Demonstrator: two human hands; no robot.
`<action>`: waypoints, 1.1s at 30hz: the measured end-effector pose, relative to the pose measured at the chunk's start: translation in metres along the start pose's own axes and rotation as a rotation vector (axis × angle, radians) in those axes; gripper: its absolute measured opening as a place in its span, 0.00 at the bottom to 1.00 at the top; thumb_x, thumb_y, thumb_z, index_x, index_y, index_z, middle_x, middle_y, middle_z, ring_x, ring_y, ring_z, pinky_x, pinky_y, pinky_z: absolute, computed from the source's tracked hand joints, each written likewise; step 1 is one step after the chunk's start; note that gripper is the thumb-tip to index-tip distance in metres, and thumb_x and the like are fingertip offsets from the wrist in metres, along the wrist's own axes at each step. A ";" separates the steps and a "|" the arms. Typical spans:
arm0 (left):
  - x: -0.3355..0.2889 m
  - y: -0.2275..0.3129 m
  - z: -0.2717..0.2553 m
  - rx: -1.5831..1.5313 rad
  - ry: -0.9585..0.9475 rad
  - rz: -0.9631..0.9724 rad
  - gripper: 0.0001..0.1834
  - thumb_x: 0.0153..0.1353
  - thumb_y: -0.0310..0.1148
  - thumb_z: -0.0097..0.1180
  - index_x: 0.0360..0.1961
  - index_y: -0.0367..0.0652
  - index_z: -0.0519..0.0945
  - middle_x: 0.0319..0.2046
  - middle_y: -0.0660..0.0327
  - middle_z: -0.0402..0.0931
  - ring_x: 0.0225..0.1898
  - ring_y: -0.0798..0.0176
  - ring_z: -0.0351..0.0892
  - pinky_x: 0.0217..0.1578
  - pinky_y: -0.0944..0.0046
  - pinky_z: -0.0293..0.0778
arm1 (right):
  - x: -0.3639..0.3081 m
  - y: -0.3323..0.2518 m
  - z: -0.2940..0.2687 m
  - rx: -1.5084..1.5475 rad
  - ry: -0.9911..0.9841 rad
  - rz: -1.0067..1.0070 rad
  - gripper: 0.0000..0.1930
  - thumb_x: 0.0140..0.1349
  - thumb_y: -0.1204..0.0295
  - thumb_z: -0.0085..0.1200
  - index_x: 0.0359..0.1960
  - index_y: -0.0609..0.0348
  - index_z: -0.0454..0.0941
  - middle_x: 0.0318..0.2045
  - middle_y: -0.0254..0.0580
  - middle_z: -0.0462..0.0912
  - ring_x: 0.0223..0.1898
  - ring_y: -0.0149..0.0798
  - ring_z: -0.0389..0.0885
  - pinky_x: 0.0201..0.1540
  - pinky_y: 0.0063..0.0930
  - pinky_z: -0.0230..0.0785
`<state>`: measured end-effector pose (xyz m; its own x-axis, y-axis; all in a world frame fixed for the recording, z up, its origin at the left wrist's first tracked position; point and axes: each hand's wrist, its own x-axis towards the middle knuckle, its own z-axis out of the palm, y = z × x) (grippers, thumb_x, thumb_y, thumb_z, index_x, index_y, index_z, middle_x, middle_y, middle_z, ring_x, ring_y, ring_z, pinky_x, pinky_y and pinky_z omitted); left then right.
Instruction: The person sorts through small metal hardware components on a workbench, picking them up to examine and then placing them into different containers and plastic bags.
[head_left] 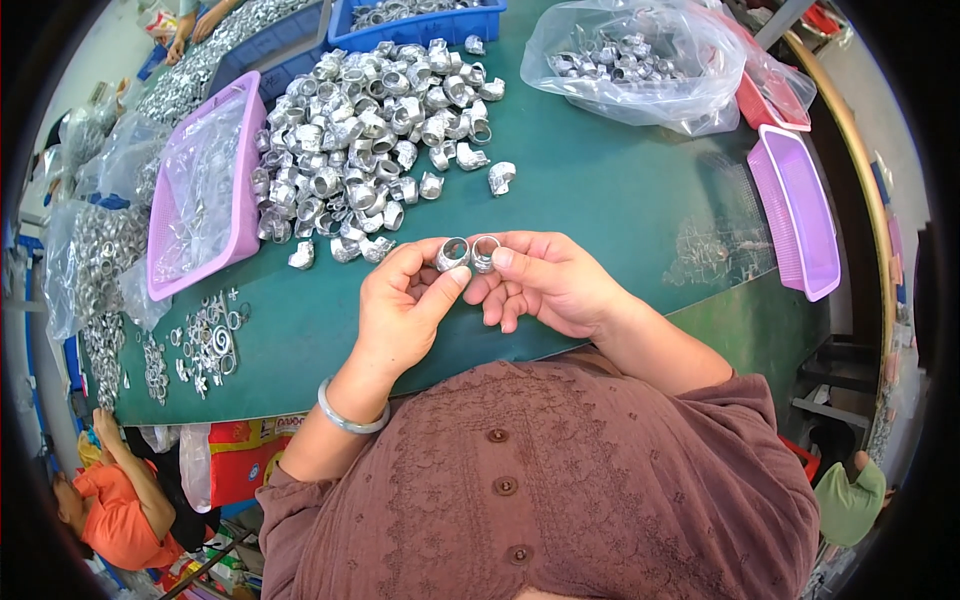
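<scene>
Near the table's front edge, my left hand (pixel 405 300) pinches a silver-coloured metal ring (pixel 449 263) between thumb and forefinger. Right beside it, my right hand (pixel 545 280) grips a second metal ring (pixel 484 262) in the same way, its other fingers loosely curled. The two rings are held side by side, openings up, touching or almost so. Just beyond my hands spreads a big heap of chunky silver rings (pixel 350 140), with a few loose ones at its edge, such as a single ring (pixel 501 178) to the right of the heap.
A pink basket (pixel 245 225) with plastic wrap stands left, near small metal pieces (pixel 210 340). Blue bins (pixel 420 32) line the back. A clear bag of rings (pixel 690 100) and a purple basket (pixel 815 220) are right. A person in orange (pixel 125 510) sits lower left.
</scene>
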<state>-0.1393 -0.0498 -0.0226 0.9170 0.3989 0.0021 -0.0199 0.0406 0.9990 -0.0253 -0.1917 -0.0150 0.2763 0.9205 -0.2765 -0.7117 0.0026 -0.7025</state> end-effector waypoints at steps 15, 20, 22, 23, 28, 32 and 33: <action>0.003 -0.002 -0.002 0.017 -0.004 -0.027 0.12 0.54 0.25 0.55 0.40 0.37 0.73 0.30 0.66 0.73 0.28 0.75 0.71 0.26 0.76 0.69 | -0.003 -0.042 -0.009 -0.492 0.294 -0.202 0.16 0.55 0.66 0.54 0.42 0.63 0.71 0.23 0.35 0.76 0.19 0.24 0.72 0.19 0.15 0.64; 0.008 0.000 0.000 -0.053 -0.019 -0.103 0.11 0.54 0.23 0.52 0.40 0.37 0.72 0.31 0.63 0.73 0.28 0.72 0.73 0.26 0.74 0.70 | -0.010 -0.148 -0.053 -1.256 0.675 -0.825 0.20 0.52 0.68 0.56 0.43 0.68 0.71 0.24 0.39 0.77 0.25 0.25 0.71 0.27 0.20 0.64; 0.011 0.003 0.003 -0.123 -0.032 -0.149 0.11 0.55 0.23 0.51 0.40 0.37 0.72 0.31 0.62 0.73 0.28 0.71 0.74 0.26 0.73 0.71 | -0.016 -0.189 -0.066 -1.683 0.897 -0.840 0.20 0.51 0.65 0.53 0.43 0.66 0.72 0.27 0.46 0.78 0.30 0.40 0.76 0.33 0.31 0.68; 0.013 0.005 0.004 -0.155 -0.036 -0.172 0.11 0.55 0.23 0.50 0.40 0.38 0.72 0.32 0.61 0.74 0.28 0.70 0.74 0.26 0.73 0.71 | -0.017 -0.205 -0.074 -1.888 1.002 -0.816 0.19 0.50 0.65 0.52 0.42 0.64 0.73 0.29 0.48 0.79 0.32 0.46 0.77 0.36 0.35 0.69; 0.028 0.012 0.013 -0.222 -0.089 -0.228 0.08 0.57 0.27 0.48 0.38 0.39 0.71 0.32 0.59 0.74 0.27 0.68 0.76 0.26 0.72 0.72 | -0.011 -0.238 -0.092 -2.353 1.156 -0.279 0.18 0.49 0.67 0.50 0.42 0.58 0.74 0.34 0.51 0.78 0.39 0.51 0.76 0.43 0.40 0.67; 0.039 0.013 0.019 -0.231 -0.133 -0.222 0.09 0.57 0.27 0.48 0.40 0.39 0.72 0.30 0.60 0.73 0.26 0.68 0.76 0.25 0.72 0.72 | 0.020 -0.230 -0.097 -2.132 0.847 -0.218 0.16 0.48 0.70 0.51 0.41 0.57 0.76 0.36 0.52 0.78 0.41 0.51 0.75 0.45 0.39 0.66; 0.041 0.013 0.022 -0.234 -0.142 -0.224 0.10 0.57 0.27 0.48 0.40 0.39 0.72 0.30 0.60 0.73 0.26 0.68 0.76 0.25 0.73 0.72 | 0.028 -0.226 -0.100 -2.105 0.777 -0.192 0.16 0.48 0.70 0.52 0.41 0.58 0.75 0.35 0.52 0.78 0.41 0.51 0.75 0.46 0.39 0.66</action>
<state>-0.0929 -0.0527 -0.0080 0.9547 0.2260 -0.1936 0.1126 0.3279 0.9380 0.2082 -0.2055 0.0700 0.7296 0.6756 0.1058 0.6834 -0.7262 -0.0749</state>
